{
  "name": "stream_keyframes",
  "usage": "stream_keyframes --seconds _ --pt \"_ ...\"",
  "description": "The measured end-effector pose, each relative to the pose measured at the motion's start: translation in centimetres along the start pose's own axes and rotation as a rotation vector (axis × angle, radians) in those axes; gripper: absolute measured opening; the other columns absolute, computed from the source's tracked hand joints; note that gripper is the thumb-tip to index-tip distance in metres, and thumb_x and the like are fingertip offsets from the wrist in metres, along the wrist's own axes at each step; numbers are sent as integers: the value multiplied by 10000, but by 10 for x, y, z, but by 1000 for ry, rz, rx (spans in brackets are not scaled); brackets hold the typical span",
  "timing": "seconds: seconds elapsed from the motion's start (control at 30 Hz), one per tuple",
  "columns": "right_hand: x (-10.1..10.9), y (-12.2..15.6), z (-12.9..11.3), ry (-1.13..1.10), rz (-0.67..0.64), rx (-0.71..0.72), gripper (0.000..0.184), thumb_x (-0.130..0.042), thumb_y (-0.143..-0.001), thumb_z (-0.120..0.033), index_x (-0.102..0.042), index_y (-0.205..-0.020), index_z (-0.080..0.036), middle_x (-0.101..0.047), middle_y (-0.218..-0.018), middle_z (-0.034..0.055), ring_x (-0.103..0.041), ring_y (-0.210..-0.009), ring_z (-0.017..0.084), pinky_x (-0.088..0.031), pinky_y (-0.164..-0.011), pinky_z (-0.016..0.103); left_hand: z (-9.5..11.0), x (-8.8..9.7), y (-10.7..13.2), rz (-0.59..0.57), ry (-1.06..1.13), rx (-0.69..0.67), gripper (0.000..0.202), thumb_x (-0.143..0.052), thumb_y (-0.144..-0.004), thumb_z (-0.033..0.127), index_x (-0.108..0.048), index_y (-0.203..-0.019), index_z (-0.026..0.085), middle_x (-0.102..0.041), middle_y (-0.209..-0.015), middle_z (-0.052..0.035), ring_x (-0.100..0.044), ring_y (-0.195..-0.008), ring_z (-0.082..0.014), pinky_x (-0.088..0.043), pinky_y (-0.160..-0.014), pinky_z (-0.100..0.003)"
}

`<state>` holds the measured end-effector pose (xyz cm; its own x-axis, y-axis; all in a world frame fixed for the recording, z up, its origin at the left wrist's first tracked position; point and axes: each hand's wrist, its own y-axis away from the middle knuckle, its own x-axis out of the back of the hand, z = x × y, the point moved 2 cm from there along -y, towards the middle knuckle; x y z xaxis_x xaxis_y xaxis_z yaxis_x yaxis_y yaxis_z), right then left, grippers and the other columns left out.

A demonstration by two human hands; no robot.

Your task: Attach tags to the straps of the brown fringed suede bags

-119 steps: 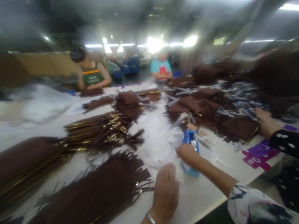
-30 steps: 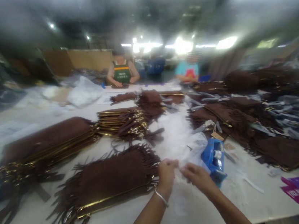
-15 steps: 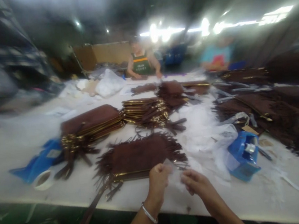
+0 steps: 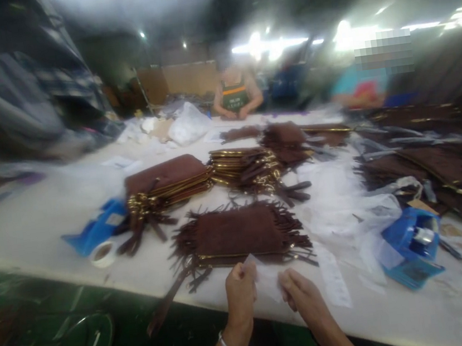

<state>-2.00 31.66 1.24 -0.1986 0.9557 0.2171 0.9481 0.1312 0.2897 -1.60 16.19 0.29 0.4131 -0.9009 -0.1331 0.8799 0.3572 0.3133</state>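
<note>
At lower centre of the frame, a person's left hand [image 4: 241, 295] pinches a translucent film [image 4: 266, 282], and the right hand [image 4: 304, 296] is closed on its other edge. Film this thin could crease or tear should the hands pull unevenly. One corner points up the frame, its long axis, as far as blur allows, slanting down rightward; just beyond, a brown fringed bag [image 4: 238, 231] lies left to right, gold zip [image 4: 224, 257] facing the bottom edge

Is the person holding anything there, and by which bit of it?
Yes: a thin, see-through piece, pinched near one edge by the left hand and seemingly near the opposite edge by the right hand; blur hides the exact grip.
</note>
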Motion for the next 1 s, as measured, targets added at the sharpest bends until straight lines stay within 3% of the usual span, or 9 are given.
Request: stream_keyframes --seconds 0.27,0.4,0.57,0.73,0.87,1.0 --pt "-32 6 1 -55 -137 27 376 -545 -826 -538 -483 -670 -201 -437 -521 -60 -388 -502 102 -314 -498 233 9 40 15 -80 -30 55 302 -636 -771 435 -537 -688 162 -393 -422 82 -298 -403 -61 -215 -413 -192" --pt "-46 5 5 -123 -186 7 314 -610 -787 -489 -525 -764 -188 -462 -561 -59 -411 -511 98 -324 -489 224 6 58 18 -65 -16 66 252 -650 -753 381 -531 -691 168 -395 -435 88 -295 -399 -59 -204 -406 -196" --pt "-64 8 18 -248 -205 -61 483 -693 -706 -520 -537 -1024 -191 -554 -644 -46 -442 -501 99 -331 -451 213 6 69 20 -29 16 92 300 -693 -713 429 -544 -683 170 -389 -416 92 -274 -374 -55 -173 -397 -202" --pt "-75 11 25 -242 -197 -141 400 -646 -763 -562 -533 -719 -180 -482 -464 -61 -372 -424 62 -264 -446 197 13 75 26 -10 -3 89 376 -729 -694 498 -569 -669 159 -386 -391 86 -277 -363 -52 -164 -407 -206" --pt "-88 17 26 -413 -206 -240 472 -682 -711 -620 -490 -683 -189 -453 -426 -73 -344 -385 52 -203 -422 196 11 79 34 -61 27 103 354 -670 -782 487 -602 -756 141 -406 -408 76 -277 -383 -52 -159 -427 -210" --pt "-108 26 29 -548 -292 -281 472 -673 -736 -619 -481 -694 -190 -448 -441 -78 -337 -394 44 -217 -433 189 2 85 40 1 77 112 343 -657 -809 466 -576 -716 146 -391 -418 81 -276 -402 -50 -191 -441 -204"
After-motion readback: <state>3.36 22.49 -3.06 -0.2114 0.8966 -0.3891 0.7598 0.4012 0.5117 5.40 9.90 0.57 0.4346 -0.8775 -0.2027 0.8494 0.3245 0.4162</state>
